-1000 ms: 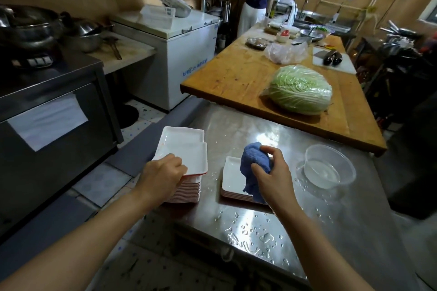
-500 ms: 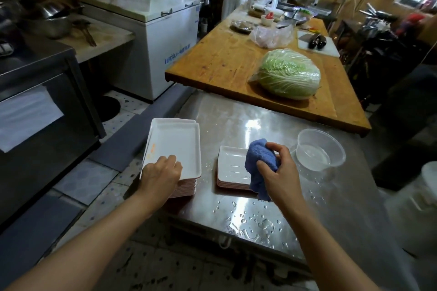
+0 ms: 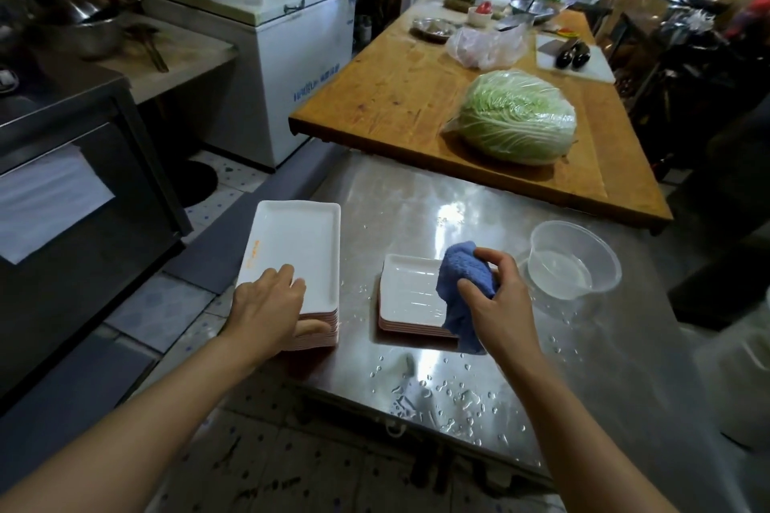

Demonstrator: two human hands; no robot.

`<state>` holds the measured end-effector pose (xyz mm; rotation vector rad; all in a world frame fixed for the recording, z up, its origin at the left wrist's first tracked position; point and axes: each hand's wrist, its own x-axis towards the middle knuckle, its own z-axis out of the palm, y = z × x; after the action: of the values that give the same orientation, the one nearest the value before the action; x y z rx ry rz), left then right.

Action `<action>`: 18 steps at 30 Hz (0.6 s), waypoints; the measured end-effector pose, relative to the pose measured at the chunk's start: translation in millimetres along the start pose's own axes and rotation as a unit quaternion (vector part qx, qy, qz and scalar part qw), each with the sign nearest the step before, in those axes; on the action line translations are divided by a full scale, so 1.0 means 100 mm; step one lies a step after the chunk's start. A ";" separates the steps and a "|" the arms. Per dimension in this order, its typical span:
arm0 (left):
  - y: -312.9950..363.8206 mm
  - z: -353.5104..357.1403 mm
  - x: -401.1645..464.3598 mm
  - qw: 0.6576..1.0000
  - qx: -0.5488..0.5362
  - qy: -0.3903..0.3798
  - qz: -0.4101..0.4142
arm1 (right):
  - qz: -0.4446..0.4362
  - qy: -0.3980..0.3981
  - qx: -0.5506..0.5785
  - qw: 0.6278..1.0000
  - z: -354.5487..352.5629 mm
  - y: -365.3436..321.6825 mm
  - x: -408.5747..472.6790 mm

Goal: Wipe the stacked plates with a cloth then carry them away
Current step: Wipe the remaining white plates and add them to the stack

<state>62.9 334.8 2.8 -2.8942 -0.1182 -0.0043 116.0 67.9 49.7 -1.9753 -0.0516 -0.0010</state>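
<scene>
A tall stack of white rectangular plates (image 3: pixel 298 246) stands at the left corner of the steel table (image 3: pixel 583 367). My left hand (image 3: pixel 266 306) grips the near edge of its top plate, fingers on top and thumb against the stack's side. A lower stack of white square plates (image 3: pixel 410 289) sits to its right. My right hand (image 3: pixel 498 298) holds a bunched blue cloth (image 3: pixel 464 287) over that stack's right side, and the cloth hangs down over the front edge.
A clear plastic bowl (image 3: pixel 573 264) with water stands right of the cloth. Water drops lie on the table's near edge. Behind is a wooden worktop (image 3: pixel 396 96) with a wrapped cabbage (image 3: pixel 516 117). A dark oven stands left, a white freezer (image 3: pixel 291 67) beyond, and a person works at the far end.
The view has tilted down and come closer. My left hand has straightened the top plate over the tall stack. My right hand still holds the cloth at the square plates.
</scene>
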 end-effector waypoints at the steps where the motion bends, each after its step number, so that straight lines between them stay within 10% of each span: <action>1: 0.06 -0.07 0.01 1.000 -0.019 0.006 -0.015 | 0.003 -0.001 0.003 1.000 -0.03 0.03 0.04; 6: 0.63 -0.32 0.20 0.971 -0.174 0.153 0.057 | 0.007 0.009 0.014 1.000 -0.21 0.18 0.24; 13: 1.26 0.10 0.76 0.922 -0.335 -0.095 -0.166 | 0.040 0.026 0.014 0.999 -0.61 0.47 0.46; 18: 1.28 0.42 0.88 0.918 -0.332 -0.120 -0.182 | 0.059 0.032 0.019 0.998 -0.82 0.70 0.57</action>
<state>160.7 228.0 -68.0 -3.4743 -0.8530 0.3028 177.7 -33.3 19.5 -1.9370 0.1063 0.0135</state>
